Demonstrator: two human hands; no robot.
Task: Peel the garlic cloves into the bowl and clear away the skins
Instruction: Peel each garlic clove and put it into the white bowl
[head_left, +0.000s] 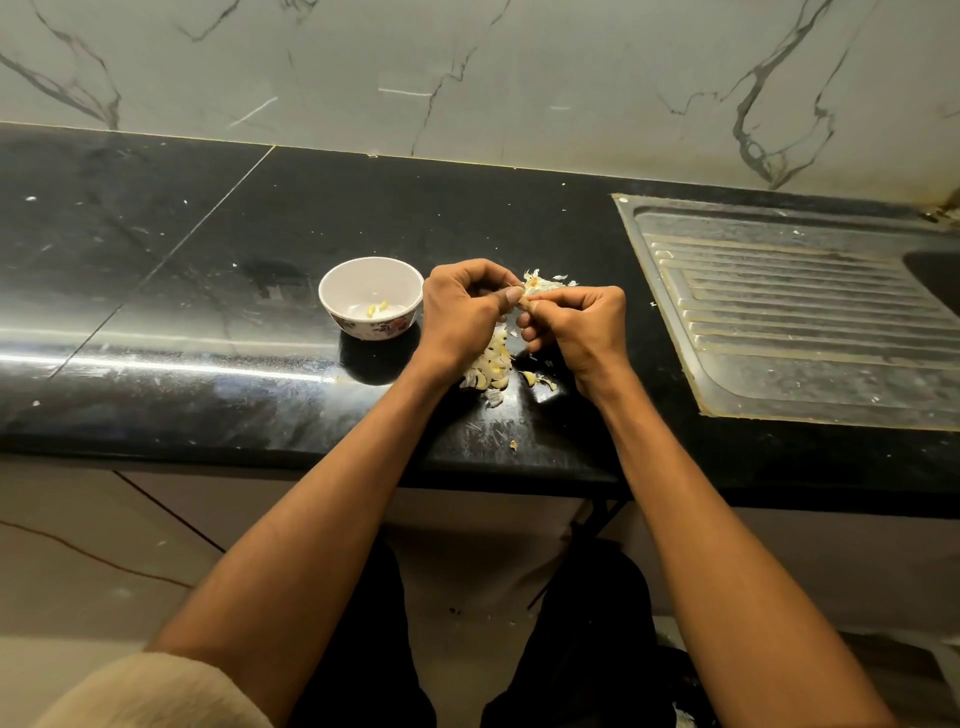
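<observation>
Above the middle of the black tabletop (208, 249), a single garlic clove (525, 300) is pinched between both hands, which are brought together thumb to thumb. The left hand (462, 312) is seen with its fingers (480, 270) curled inward and its thumb pressed against the clove, while the right hand (576, 322) is closed around the clove's other end, thumb and forefinger nipped on it and the remaining fingers folded into the palm. Beneath and between the wrists, a heap of unpeeled garlic cloves (491, 366) is spread on the tabletop, with a few stray ones lying just beside it. Just behind the hands, a small pile of papery skins (543, 281) is gathered, and loose flakes are scattered near it. To the left of the left hand, a white bowl (343, 275) with a floral band is set upright, and two peeled cloves (377, 308) are seen lying on its bottom. At the right, a steel drainboard (810, 322) with ridges is sunk into the tabletop, well apart from the hands. Behind everything, a veined marble wall (467, 62) is seen.
</observation>
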